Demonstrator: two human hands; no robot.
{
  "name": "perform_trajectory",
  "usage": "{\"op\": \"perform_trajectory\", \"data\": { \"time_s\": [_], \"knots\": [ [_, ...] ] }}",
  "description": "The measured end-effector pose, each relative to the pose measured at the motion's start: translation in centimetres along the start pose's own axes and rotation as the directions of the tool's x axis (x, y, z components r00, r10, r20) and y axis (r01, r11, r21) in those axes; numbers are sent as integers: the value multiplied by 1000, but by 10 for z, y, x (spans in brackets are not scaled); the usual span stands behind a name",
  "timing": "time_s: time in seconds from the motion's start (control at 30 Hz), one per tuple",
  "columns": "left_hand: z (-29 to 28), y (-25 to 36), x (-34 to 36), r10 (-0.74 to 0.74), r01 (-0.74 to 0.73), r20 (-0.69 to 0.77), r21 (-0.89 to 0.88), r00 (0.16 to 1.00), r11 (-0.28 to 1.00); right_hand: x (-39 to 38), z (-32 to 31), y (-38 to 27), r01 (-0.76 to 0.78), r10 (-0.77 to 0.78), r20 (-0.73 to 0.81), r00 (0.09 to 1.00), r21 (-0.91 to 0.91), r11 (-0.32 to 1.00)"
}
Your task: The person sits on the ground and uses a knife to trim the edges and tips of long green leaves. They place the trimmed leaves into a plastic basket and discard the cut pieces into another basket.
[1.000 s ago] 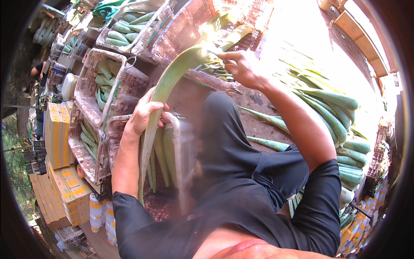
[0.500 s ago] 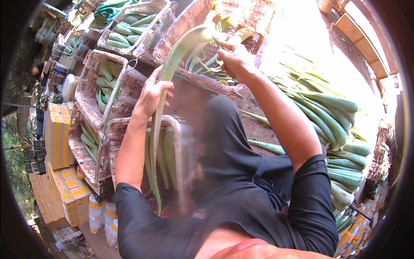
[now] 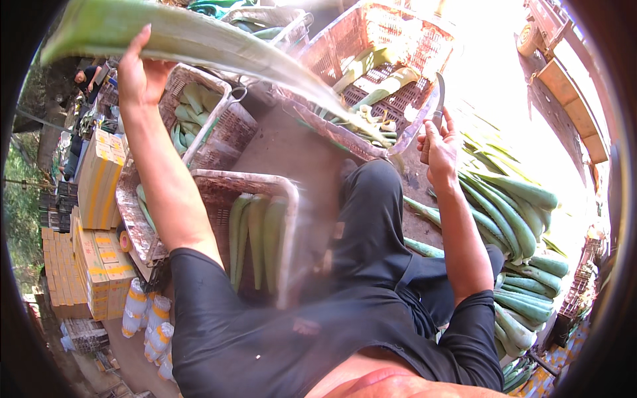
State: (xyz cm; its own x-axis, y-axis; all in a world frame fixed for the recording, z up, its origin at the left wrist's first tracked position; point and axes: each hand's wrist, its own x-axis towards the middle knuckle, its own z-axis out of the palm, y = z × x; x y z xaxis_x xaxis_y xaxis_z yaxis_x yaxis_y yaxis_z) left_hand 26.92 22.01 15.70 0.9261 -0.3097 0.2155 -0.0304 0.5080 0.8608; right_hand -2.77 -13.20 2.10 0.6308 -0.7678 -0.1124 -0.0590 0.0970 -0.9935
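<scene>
Pale green and partly blurred, a long, tapering, fleshy leaf [image 3: 219,46] slants through the air, its broad end well to the left of a wide, reddish-white slatted plastic crate [image 3: 332,43] and its narrow end over that crate's near side; whether the tip touches anything there cannot be told. Of the two bare hands, the left hand [image 3: 144,76] grasps the leaf well left of the wide crate, thumb raised along its near face and fingers behind. The right hand [image 3: 438,149], just beside the wide crate's right side, is clenched round the handle of a small knife with a curved grey blade [image 3: 440,95], which points away from the body. Inside the wide crate lie thick, pale-green cut leaf pieces [image 3: 391,86]. To its left, a worn, whitish plastic crate [image 3: 217,132] contains short, plump green pieces [image 3: 194,106]. Nearer the body than the wide crate and to its left, a pale-rimmed plastic crate [image 3: 290,199] holds upright green leaves [image 3: 255,232]; a bent knee in black cloth [image 3: 371,199] is directly on the wide crate's near side. To its right spreads a heap of long, blue-green leaves [image 3: 504,205]. Far to its left stand brown cardboard cartons with yellow bands [image 3: 99,259].
</scene>
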Motion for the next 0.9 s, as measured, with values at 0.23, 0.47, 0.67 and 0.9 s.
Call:
{"op": "perform_trajectory", "data": {
  "time_s": [0.23,0.47,0.67,0.9],
  "knots": [
    [-42,-105,-65,70,-53,51,-277,996,959,-33,51,-23,440,-403,224,888,-151,885],
    [-36,-152,-72,74,-36,79,-407,994,913,-15,99,-30,485,-420,301,856,-189,854],
    [-20,-167,-59,48,9,110,-462,993,887,5,93,-65,831,-837,34,546,106,546],
    [-9,-162,-58,75,-25,80,-498,994,867,-26,86,27,262,42,383,923,-705,659]
  ]
}}
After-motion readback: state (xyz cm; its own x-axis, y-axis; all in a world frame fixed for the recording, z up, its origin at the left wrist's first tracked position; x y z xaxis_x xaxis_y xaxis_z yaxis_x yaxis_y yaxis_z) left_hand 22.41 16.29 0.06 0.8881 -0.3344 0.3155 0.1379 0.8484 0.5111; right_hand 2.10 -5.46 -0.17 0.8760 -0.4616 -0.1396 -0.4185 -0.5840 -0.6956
